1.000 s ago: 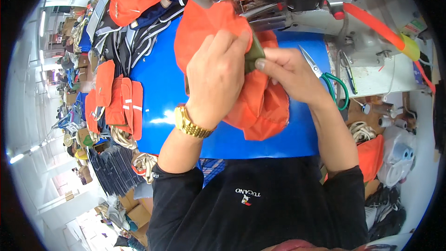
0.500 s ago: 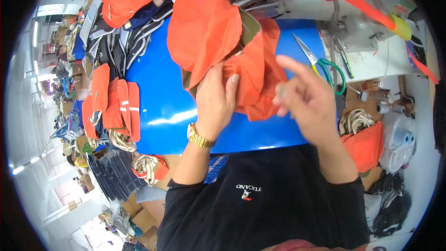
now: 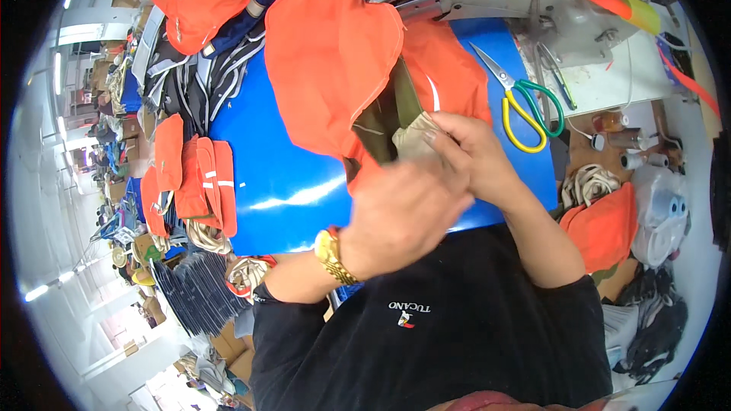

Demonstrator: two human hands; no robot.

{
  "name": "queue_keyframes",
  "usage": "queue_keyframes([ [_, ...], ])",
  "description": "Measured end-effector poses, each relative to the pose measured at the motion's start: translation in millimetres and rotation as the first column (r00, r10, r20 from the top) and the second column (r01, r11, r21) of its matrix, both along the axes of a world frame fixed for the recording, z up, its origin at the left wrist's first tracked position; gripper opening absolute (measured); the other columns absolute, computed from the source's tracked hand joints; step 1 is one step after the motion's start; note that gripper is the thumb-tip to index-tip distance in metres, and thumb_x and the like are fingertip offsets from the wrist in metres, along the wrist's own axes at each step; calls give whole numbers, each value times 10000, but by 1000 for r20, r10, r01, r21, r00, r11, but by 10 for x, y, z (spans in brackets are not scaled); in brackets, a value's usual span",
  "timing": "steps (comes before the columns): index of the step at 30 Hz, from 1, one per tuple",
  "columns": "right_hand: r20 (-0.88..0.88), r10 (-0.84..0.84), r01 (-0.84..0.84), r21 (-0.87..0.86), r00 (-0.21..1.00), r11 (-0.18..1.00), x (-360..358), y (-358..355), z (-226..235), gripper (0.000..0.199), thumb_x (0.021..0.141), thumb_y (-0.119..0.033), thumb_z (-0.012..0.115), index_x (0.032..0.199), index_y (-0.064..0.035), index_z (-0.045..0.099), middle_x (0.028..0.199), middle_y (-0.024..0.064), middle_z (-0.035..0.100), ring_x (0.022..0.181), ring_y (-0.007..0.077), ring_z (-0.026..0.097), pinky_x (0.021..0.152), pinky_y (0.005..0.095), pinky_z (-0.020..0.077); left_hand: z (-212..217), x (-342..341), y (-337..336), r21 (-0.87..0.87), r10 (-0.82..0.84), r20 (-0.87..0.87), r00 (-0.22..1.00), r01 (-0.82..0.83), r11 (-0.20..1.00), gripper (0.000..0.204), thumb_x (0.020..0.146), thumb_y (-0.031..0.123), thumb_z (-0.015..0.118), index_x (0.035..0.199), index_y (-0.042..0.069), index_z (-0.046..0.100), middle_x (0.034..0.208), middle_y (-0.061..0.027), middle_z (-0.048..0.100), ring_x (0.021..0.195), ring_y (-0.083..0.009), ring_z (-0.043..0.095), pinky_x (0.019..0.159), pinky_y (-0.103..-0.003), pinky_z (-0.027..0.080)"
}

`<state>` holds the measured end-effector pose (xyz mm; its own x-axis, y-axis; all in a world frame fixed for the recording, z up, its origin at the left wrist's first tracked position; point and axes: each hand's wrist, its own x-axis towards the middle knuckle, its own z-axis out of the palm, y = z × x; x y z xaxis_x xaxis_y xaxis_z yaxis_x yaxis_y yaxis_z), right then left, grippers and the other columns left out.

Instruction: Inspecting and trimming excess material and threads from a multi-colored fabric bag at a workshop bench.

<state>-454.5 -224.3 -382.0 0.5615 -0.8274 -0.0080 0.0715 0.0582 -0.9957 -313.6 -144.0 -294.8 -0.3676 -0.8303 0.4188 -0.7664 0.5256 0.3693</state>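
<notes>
Since the half-second-earlier frame, the left hand [image 3: 407, 209] had swung off the orange panels and across toward the right hand [image 3: 483, 156]; the right had come in from their side, and a beige fabric bit [image 3: 415, 137] now showed at its fingers.

Biggest first: blue-topped desk [image 3: 266, 164] ran under the work. Sewing machine [image 3: 495, 4] stood along its far side. Orange fabric workpiece [image 3: 331, 68] lay on the desk in front of the machine, far end close to it, one broad panel to the left, another with a white strip to the right. Olive lining [image 3: 373, 118] showed in the gap between. Dark pieces with white piping [image 3: 202, 80] lay heaped at far left, stacked orange pieces [image 3: 194, 175] nearer at the left edge.

Right grip: thumb and fingers pinched the beige bit at the near end of the opening. Left grip: motion-blurred beside the right fingers, couldn't tell whether it held anything. Scissors [image 3: 509, 85], one handle green, one yellow, lay right of the workpiece. Gold watch [image 3: 329, 253] on left wrist.
</notes>
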Motion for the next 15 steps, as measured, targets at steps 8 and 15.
queue_keyframes([
  [8,-149,14,-19,-32,989,999,90,-232,343,398,949,-93,669,1321,36,608,862,67,663,774,131,621,702,316,508,27,574,-972,-395,409,387,826,-252,884,483,838,81,618,1319,38,644,1255,-83,647,1116,-273,608,872,-385,494],
  [15,-107,71,-73,-16,992,997,-175,-264,216,192,968,-76,620,1119,43,631,802,48,601,718,89,508,644,304,436,84,849,-1063,-330,244,399,884,-109,938,470,769,53,711,1238,91,716,1118,-47,683,974,-247,636,820,-377,500],
])
